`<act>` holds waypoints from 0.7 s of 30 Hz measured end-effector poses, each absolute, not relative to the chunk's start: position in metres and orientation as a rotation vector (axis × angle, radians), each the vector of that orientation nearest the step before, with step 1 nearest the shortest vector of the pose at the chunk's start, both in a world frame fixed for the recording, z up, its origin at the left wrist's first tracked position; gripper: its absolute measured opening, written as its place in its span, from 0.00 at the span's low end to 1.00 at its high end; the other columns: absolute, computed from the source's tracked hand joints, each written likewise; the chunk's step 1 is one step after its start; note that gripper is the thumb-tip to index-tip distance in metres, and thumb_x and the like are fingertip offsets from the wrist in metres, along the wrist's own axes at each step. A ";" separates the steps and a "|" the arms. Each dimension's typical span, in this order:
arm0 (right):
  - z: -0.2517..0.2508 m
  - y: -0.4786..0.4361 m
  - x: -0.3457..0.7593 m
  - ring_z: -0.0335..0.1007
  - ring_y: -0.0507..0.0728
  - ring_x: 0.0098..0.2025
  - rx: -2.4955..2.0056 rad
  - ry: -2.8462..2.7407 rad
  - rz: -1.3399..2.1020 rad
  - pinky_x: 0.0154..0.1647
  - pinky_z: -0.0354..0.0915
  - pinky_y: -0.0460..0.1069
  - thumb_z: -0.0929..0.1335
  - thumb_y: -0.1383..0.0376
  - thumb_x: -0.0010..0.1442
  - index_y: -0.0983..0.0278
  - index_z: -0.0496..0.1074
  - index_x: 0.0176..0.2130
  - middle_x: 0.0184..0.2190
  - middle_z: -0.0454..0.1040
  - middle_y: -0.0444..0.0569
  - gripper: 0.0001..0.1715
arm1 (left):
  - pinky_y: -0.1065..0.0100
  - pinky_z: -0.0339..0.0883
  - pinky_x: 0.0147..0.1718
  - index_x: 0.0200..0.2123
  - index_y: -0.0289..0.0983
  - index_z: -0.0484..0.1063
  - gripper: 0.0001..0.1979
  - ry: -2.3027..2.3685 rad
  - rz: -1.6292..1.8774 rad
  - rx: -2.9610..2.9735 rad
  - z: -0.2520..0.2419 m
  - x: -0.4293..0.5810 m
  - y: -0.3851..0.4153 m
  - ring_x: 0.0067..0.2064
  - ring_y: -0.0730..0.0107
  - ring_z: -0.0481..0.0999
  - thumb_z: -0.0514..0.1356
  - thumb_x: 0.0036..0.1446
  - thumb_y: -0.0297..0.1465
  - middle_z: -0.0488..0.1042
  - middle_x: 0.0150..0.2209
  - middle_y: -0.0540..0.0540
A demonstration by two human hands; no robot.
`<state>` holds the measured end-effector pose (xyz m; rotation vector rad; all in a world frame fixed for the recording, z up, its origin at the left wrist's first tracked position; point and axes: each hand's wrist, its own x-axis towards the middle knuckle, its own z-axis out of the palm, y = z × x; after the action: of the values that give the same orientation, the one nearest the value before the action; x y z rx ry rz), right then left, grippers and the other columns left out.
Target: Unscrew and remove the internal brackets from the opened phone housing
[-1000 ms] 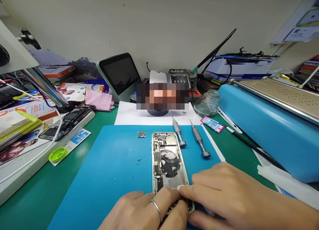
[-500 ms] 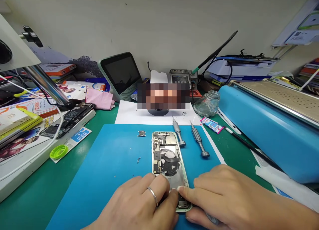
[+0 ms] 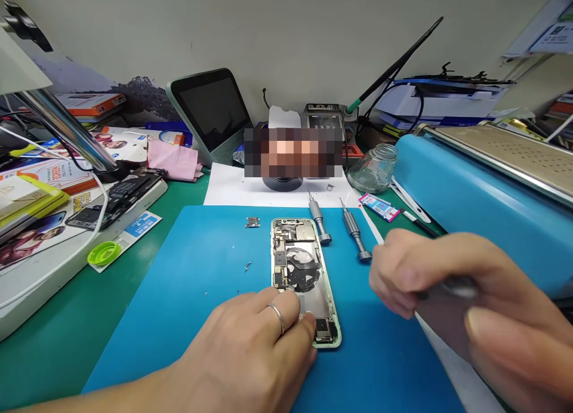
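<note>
Opened phone [image 3: 306, 276], internals exposed: on blue mat [image 3: 188, 323], lengthwise near to far. Left hand [image 3: 255, 341], ring worn: over phone's near left part, fingers bunched together; whether gripping, cannot tell. Right hand [image 3: 447, 255]: right of phone, well apart from it, fingers curled around grey object [image 3: 461, 286], mostly hidden. Grey screwdriver [image 3: 318, 216]: just beside phone's far right edge. Second screwdriver [image 3: 354, 229]: farther right. Small metal part [image 3: 252, 222]: left of phone's far end.
</note>
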<state>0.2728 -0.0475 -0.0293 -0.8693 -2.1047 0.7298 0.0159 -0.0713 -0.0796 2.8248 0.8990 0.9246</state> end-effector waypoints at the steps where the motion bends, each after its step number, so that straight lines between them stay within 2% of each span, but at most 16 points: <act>1: -0.029 -0.047 0.270 0.68 0.57 0.30 -0.853 -1.988 0.912 0.29 0.71 0.51 0.56 0.46 0.75 0.52 0.66 0.46 0.31 0.69 0.46 0.19 | 0.63 0.62 0.20 0.37 0.33 0.79 0.13 0.895 0.918 2.804 -0.079 0.016 -0.071 0.26 0.67 0.68 0.55 0.72 0.23 0.70 0.28 0.49; 3: -0.029 -0.045 0.264 0.66 0.57 0.29 -0.822 -1.762 1.217 0.28 0.70 0.50 0.59 0.44 0.73 0.55 0.65 0.39 0.31 0.66 0.46 0.21 | 0.64 0.62 0.21 0.36 0.33 0.78 0.12 0.889 0.901 2.774 -0.079 0.015 -0.072 0.27 0.67 0.68 0.55 0.72 0.23 0.70 0.28 0.49; 6: -0.035 -0.046 0.257 0.66 0.56 0.31 -0.812 -1.655 1.304 0.29 0.70 0.49 0.62 0.45 0.73 0.55 0.64 0.38 0.32 0.67 0.45 0.19 | 0.64 0.61 0.22 0.36 0.33 0.77 0.12 0.879 0.916 2.773 -0.080 0.015 -0.071 0.27 0.67 0.68 0.55 0.72 0.23 0.70 0.29 0.49; 8: -0.041 -0.047 0.256 0.69 0.55 0.33 -0.787 -1.702 1.169 0.32 0.71 0.48 0.61 0.48 0.75 0.54 0.65 0.42 0.35 0.70 0.44 0.15 | 0.64 0.61 0.21 0.35 0.34 0.76 0.14 0.879 0.946 2.786 -0.081 0.016 -0.071 0.26 0.68 0.68 0.55 0.73 0.24 0.70 0.28 0.49; 10: -0.047 -0.045 0.259 0.72 0.54 0.40 -0.756 -1.880 0.950 0.41 0.73 0.48 0.59 0.57 0.77 0.53 0.66 0.49 0.40 0.73 0.46 0.09 | 0.64 0.61 0.21 0.36 0.35 0.76 0.14 0.879 0.955 2.801 -0.082 0.016 -0.070 0.26 0.67 0.69 0.54 0.74 0.25 0.70 0.27 0.50; 11: -0.049 -0.043 0.260 0.73 0.54 0.42 -0.729 -1.994 0.825 0.46 0.72 0.49 0.59 0.62 0.77 0.53 0.66 0.53 0.42 0.73 0.46 0.10 | 0.64 0.62 0.21 0.36 0.35 0.76 0.14 0.877 0.961 2.809 -0.083 0.017 -0.070 0.26 0.67 0.70 0.54 0.74 0.26 0.70 0.28 0.50; 13: -0.049 -0.037 0.263 0.73 0.53 0.43 -0.667 -2.173 0.595 0.47 0.72 0.48 0.62 0.69 0.74 0.55 0.65 0.59 0.43 0.74 0.46 0.17 | 0.64 0.63 0.21 0.37 0.35 0.77 0.13 0.872 0.968 2.819 -0.084 0.017 -0.070 0.26 0.67 0.70 0.54 0.74 0.27 0.71 0.28 0.50; 16: -0.044 -0.031 0.267 0.75 0.52 0.34 -0.721 -2.330 0.375 0.37 0.71 0.46 0.66 0.72 0.69 0.57 0.62 0.63 0.38 0.76 0.44 0.26 | 0.63 0.64 0.21 0.38 0.35 0.76 0.13 0.876 0.979 2.831 -0.085 0.017 -0.071 0.26 0.66 0.71 0.53 0.75 0.27 0.71 0.28 0.50; 19: -0.038 -0.029 0.272 0.71 0.50 0.24 -0.780 -2.426 0.321 0.25 0.66 0.46 0.68 0.71 0.65 0.58 0.59 0.65 0.32 0.76 0.41 0.32 | 0.62 0.63 0.21 0.40 0.35 0.76 0.12 0.887 0.994 2.848 -0.085 0.018 -0.069 0.26 0.66 0.71 0.53 0.75 0.27 0.73 0.28 0.50; 21: -0.037 -0.030 0.273 0.69 0.50 0.22 -0.792 -2.453 0.325 0.21 0.63 0.45 0.67 0.72 0.63 0.58 0.59 0.64 0.30 0.75 0.39 0.33 | 0.62 0.62 0.20 0.41 0.35 0.76 0.12 0.883 1.011 2.849 -0.084 0.018 -0.068 0.26 0.66 0.71 0.54 0.75 0.27 0.73 0.28 0.50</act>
<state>0.2734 -0.0296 -0.0367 -0.7916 -2.4534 0.3248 0.0184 -0.0678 -0.0842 2.8492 0.8829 1.0113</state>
